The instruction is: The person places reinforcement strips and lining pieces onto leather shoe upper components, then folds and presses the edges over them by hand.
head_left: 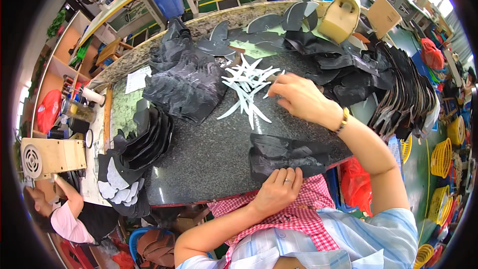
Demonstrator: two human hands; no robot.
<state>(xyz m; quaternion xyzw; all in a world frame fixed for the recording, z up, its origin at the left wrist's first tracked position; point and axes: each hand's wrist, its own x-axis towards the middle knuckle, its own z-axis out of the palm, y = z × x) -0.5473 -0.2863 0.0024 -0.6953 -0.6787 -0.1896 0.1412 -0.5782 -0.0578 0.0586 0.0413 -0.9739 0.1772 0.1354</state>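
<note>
A folded black leather-like piece [286, 155] lies at the table's near edge. My left hand [280, 187] grips its near edge, fingers close together on top; the thumb is hidden. Beyond it sits a loose pile of white curved strips [247, 83], crossing one another. At the pile's right side my right hand [301, 98] is closed in a pinch on a white strip, mostly hidden by the fingers. Left of the strips rises a large heap of creased black pieces [186, 79]. More black pieces [343, 72] are stacked to the right.
The dark speckled table [199, 154] has a raised far ledge. A cream shoe last-like form [341, 17] stands at the far right. Nested black pieces [149, 139] and grey-white cut pieces [119, 187] lie left. A person [74, 216] sits at the left. A red bag [356, 184] hangs near my right arm.
</note>
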